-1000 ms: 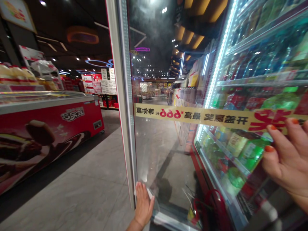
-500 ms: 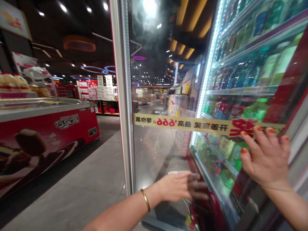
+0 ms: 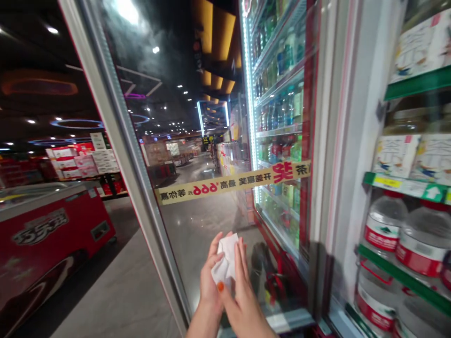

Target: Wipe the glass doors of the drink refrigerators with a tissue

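A folded white tissue [image 3: 228, 253] is pinched between my two hands, low in the middle of the view. My left hand [image 3: 210, 272] curls its fingers around the left side of the tissue. From the right, my right hand [image 3: 241, 286] presses against it with straight fingers, its orange-nailed thumb near the lower edge. Just beyond both hands stands the open glass door [image 3: 190, 220] of a drinks cooler. A yellow strip [image 3: 232, 184] with mirrored lettering crosses the glass. Neither hand appears to touch the door.
Cooler shelves with bottles [image 3: 282, 110] show through the glass. To the right, shelves hold large water bottles [image 3: 384, 225] and labelled tea jars [image 3: 396, 152]. A red chest freezer [image 3: 70, 249] stands at left, with stacked boxes [image 3: 82, 159] behind it.
My right hand has left the glass door and joined my left hand at the tissue. The view has turned right, bringing the shelves of water bottles into sight.
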Available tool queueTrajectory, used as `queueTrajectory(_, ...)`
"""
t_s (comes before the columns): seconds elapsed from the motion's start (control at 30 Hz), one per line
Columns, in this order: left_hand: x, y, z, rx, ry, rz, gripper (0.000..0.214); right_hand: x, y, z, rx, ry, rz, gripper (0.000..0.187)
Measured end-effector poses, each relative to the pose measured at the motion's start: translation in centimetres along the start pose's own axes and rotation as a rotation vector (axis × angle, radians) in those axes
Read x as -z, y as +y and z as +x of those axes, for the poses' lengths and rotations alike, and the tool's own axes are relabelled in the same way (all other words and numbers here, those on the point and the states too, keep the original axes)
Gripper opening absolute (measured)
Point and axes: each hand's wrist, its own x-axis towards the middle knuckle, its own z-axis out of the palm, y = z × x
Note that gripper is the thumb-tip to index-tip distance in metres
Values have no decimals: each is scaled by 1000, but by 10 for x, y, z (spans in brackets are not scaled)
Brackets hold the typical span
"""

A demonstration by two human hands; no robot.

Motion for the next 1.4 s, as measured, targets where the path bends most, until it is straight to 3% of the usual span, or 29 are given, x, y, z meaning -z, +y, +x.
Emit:
queueTrajectory(0.07, -5, 5, -14, 74, 63, -141, 72, -24, -9, -2, -74, 85, 72, 73)
queueTrajectory(0.17, -10, 10, -33, 112, 40, -220, 69, -35, -14, -3, -82, 171, 106, 60)
queueTrajectory(0.27, -17, 7, -43, 119, -14, -168, 69, -31, -12, -16, -7, 208, 59, 54)
queueTrajectory(0.37, -29, 3, -48, 64, 27, -69, 72, -22, -9, -35, 16, 296, 34, 46)
queueTrajectory(0.47, -33, 12, -56, -18, 77, 139, 80, 5, -2, -42, 0, 267, -3, 34)
queueTrajectory(0.53, -24, 31, -63, -174, 159, 431, 72, 43, 10, -29, -45, 313, -88, 32)
queueTrajectory(0.63, -2, 67, -67, -696, 310, 1044, 48, 114, 36, 21, -146, 579, -245, 41)
queueTrajectory(0.7, 13, 81, -59, -995, 348, 1365, 59, 142, 54, 60, -155, 681, -299, 50)
queueTrajectory(0.73, 19, 83, -52, -1067, 362, 1478, 67, 143, 60, 75, -143, 698, -309, 56)
queueTrajectory(0.8, 29, 75, -33, -1107, 432, 1622, 79, 117, 68, 86, -103, 677, -325, 66)
queueTrajectory(0.87, 39, 61, -15, -1133, 516, 1705, 86, 64, 71, 71, 15, 563, -363, 77)
queueTrajectory(0.93, 49, 50, -2, -1171, 556, 1751, 90, 10, 77, 41, 394, 222, -467, 81)
queueTrajectory(1.0, 56, 46, 5, -1180, 554, 1786, 91, -18, 92, 15, 549, 123, -507, 76)
queueTrajectory(1.07, 58, 48, 7, -1176, 544, 1810, 91, -12, 113, 4, 424, 238, -531, 77)
queueTrajectory(1.17, 56, 51, 10, -1164, 514, 1848, 94, 19, 139, 11, 2, 606, -564, 80)
queueTrajectory(1.23, 57, 51, 13, -1154, 509, 1853, 95, 19, 139, 13, -129, 704, -571, 78)
queueTrajectory(1.27, 59, 51, 14, -1156, 506, 1853, 96, 11, 135, 9, -94, 646, -565, 79)
queueTrajectory(1.4, 69, 53, 19, -1143, 470, 1867, 98, -32, 121, -25, 353, 91, -502, 78)
